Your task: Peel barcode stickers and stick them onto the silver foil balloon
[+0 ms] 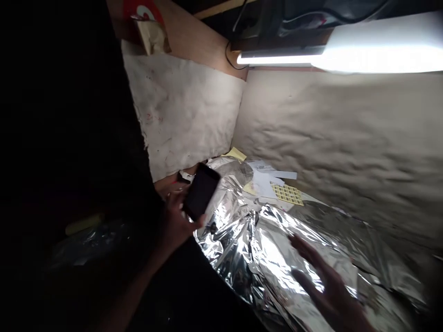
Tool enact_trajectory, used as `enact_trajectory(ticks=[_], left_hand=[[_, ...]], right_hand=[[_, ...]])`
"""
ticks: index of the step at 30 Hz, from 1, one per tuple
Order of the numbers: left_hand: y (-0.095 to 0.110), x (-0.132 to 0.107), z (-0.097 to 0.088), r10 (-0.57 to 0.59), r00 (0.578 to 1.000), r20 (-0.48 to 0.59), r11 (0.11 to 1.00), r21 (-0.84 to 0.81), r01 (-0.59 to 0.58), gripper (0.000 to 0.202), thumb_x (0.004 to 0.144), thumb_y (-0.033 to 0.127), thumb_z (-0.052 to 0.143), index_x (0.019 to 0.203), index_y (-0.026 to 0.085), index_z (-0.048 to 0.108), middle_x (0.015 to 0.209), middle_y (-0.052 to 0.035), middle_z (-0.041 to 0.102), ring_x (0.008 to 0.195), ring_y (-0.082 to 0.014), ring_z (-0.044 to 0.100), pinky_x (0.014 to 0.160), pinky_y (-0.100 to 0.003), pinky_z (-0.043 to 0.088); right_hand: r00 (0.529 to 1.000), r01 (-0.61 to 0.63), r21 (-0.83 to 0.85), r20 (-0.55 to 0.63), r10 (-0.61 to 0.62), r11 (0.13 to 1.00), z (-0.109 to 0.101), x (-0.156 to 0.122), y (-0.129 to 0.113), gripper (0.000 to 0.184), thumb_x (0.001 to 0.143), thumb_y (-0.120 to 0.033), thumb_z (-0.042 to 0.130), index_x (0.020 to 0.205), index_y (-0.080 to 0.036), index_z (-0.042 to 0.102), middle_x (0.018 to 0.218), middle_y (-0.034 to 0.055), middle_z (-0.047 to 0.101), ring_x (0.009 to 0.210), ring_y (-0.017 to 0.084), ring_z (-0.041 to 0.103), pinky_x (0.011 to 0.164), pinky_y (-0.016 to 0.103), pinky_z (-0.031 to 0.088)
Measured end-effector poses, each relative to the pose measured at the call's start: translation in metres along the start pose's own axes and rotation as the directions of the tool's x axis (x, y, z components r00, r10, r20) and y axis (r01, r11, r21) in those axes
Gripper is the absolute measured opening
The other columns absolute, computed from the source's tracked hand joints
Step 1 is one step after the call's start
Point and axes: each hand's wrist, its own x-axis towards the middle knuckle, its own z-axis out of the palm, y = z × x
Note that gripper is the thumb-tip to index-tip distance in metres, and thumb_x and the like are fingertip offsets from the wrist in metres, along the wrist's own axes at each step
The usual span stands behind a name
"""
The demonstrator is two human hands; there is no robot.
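A dark smartphone [202,191] is gripped in my left hand [178,223], its black face tilted up toward me. The phone is held near the left edge of the silvery foil sheet [238,249]. My right hand [327,281] hovers over the foil at the lower right, thumb and fingers apart, with nothing between them. That hand is blurred by motion. White paper pieces [265,182] and a yellow sheet of small dark labels [288,193] lie on the foil beyond both hands.
A lit tube lamp [280,60] runs along the top of the back wall, which is covered in wrinkled pale paper [339,129]. Another papered panel [183,110] stands at the left. A yellow paper [236,154] lies in the corner. Deep shadow fills the left side.
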Motion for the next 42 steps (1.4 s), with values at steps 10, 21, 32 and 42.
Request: enact_trajectory(ticks=[10,21,32,42], left_hand=[[0.102,0.032,0.206,0.109,0.918,0.381,0.901,-0.428,0.070,0.076,0.057,0.042,0.086,0.121,0.022,0.051,0.119,-0.0116,0.048,0.118,-0.0351,0.045,0.104,-0.044,0.032],[0.041,0.075,0.225,0.014,0.697,0.717,0.572,-0.577,0.582,0.053,0.078,0.057,0.063,0.110,0.016,0.054,0.099,-0.0105,0.062,0.092,-0.0246,0.061,0.080,-0.037,0.048],[0.009,0.065,0.238,0.070,0.532,0.844,0.122,-0.537,0.835,0.026,0.075,0.025,0.056,0.099,0.015,0.060,0.087,-0.0065,0.069,0.080,-0.0216,0.065,0.077,-0.035,0.050],[0.013,0.065,0.234,0.069,0.513,0.855,0.045,-0.517,0.855,0.028,0.076,0.016,0.058,0.104,0.013,0.062,0.092,-0.0079,0.069,0.082,-0.0212,0.064,0.078,-0.034,0.050]], right_hand=[[0.974,-0.008,0.513,-0.191,0.123,0.858,0.029,0.090,0.030,0.019,0.086,-0.035,0.063,0.088,-0.020,0.051,0.077,-0.0009,0.054,0.071,0.014,0.052,0.067,0.027,0.046],[0.956,-0.283,0.873,0.224,0.189,0.396,0.034,0.130,0.082,0.053,0.071,-0.029,0.079,0.118,-0.020,0.055,0.096,0.0052,0.068,0.080,0.017,0.066,0.068,0.027,0.050],[0.942,-0.332,0.926,0.318,0.106,0.182,0.061,0.134,0.092,0.056,0.072,-0.029,0.080,0.121,-0.015,0.056,0.082,0.0055,0.067,0.069,0.013,0.063,0.067,0.025,0.049],[0.956,-0.286,0.939,0.265,0.126,0.191,0.066,0.129,0.098,0.054,0.076,-0.026,0.077,0.125,-0.017,0.055,0.086,0.0058,0.067,0.073,0.014,0.063,0.073,0.028,0.051]])
